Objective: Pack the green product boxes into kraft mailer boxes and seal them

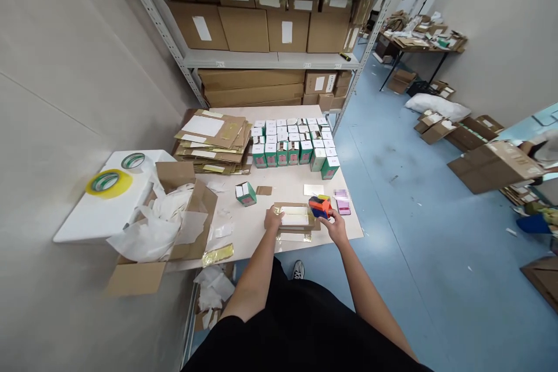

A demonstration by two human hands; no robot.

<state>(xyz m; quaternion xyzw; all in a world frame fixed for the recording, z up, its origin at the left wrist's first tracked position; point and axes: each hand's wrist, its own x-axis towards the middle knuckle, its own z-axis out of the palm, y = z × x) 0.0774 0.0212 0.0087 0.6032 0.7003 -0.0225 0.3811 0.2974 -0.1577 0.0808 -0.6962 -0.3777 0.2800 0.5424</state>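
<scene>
1. Fingers of your left hand [274, 220] rest on the left end of the gold-lined box [294, 218], which lies at the tabletop's [285, 185] near edge, toward its right corner; you cannot tell whether they are spread.
2. Your right hand [335, 224] wraps its fingers around the orange tape dispenser [320, 207], just at the box's right end.
3. Rows of green cartons [294, 142] stand behind, toward the far edge.

We stood on a blue floor [392, 186] between pale walls [65, 99]. Grey metal shelving [270, 59] before us held brown cartons [244, 29].
</scene>
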